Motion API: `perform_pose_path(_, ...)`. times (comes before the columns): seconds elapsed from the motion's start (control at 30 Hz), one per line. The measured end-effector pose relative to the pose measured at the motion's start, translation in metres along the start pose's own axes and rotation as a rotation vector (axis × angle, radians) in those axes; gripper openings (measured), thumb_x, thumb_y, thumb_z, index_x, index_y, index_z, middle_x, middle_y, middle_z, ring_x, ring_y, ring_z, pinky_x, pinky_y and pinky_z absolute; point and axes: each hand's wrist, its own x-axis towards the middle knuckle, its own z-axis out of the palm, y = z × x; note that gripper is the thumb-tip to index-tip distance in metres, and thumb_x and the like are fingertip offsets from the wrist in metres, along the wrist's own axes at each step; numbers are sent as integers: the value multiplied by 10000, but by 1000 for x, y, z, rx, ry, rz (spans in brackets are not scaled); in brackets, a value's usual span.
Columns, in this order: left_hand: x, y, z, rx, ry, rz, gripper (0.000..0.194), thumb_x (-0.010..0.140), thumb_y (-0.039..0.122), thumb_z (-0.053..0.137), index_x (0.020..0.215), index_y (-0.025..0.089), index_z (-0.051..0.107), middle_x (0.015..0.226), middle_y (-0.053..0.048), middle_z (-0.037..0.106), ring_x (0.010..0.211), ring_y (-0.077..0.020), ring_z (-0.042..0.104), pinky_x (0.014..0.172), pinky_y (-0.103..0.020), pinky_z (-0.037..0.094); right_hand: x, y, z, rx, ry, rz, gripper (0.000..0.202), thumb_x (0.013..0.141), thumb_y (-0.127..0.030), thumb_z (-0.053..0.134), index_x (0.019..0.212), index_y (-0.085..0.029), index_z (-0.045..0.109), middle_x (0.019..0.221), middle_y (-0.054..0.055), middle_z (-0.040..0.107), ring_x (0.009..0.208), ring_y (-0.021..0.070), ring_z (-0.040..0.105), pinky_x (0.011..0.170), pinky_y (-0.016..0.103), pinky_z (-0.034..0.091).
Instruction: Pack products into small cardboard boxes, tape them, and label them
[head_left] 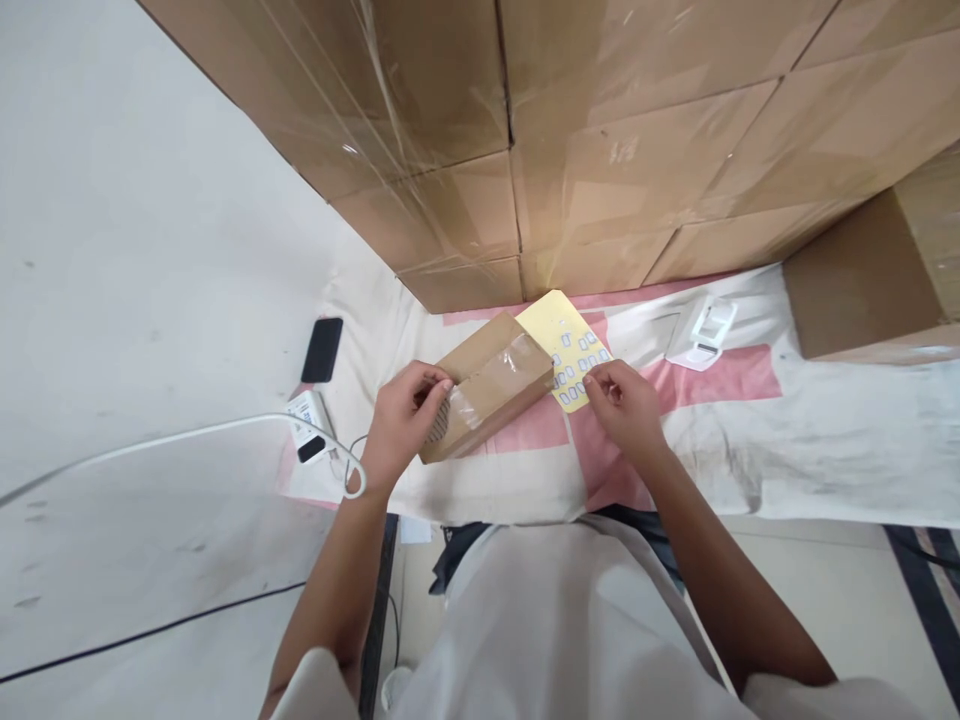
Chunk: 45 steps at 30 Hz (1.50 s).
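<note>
A small cardboard box [499,375] sealed with clear tape lies at a slant on the cloth. At its left end is my left hand [409,410], fingers curled and thumb pressed to them over the box's edge; anything pinched there is hidden. Partly under the far right side of the box lies a yellow sheet [551,318] with several small white, dark-edged stickers [570,372]. My right hand [624,405] is closed in a pinch at the sheet's right edge, by the stickers. Whatever its fingertips hold is too small to make out.
Large taped cartons [600,180] are stacked behind the cloth-covered surface [847,440], with another carton [862,280] at right. A white plastic device [701,332] stands right of the sheet. At left are a black phone [322,350], a white device [309,425] and a white cable [187,432] crossing my left wrist.
</note>
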Motion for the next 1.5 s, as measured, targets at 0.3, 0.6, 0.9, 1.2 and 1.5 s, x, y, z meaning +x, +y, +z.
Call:
perform_pose_path(0.3,14,-10,8,114,31,-21,159,942,370,596,963,229,666,1041,-55,651,972,-221,636,929,-393,505,18,-8,12,4,-10,-172,157,959,-319,544,819,-247,534,926,65,671,829,216,624,739,365,477)
perform_pose_path(0.6,34,-20,-6,58,-149,-77,516,851,455,682,1320,273,563,760,61,637,633,-151,577,670,-289,446,67,41,12,-571,-94,-115,332,956,-165,487,1197,-153,715,1049,172,640,1019,327,542,764,407,439)
perform_pose_path(0.9,25,-15,-1,121,-119,-64,538,888,473,609,1372,248,546,763,46,614,636,-158,552,670,-300,425,97,31,30,-689,-347,-277,275,987,-83,439,1014,-100,712,1108,208,597,1054,314,484,869,414,405)
perform_pose_path(1.2,21,-31,12,293,199,14,428,1021,429,389,1304,197,610,1095,-114,645,1044,-262,601,945,-398,454,74,22,16,12,-313,-208,142,984,-269,469,884,-212,552,1091,136,657,1050,285,546,945,441,435)
perform_pose_path(1.5,7,-46,-8,164,-212,-33,509,1029,544,334,1136,206,699,970,-60,744,879,-223,663,824,-325,478,57,8,23,666,-731,-30,405,833,-582,756,806,-210,598,1085,79,618,936,202,600,845,362,499)
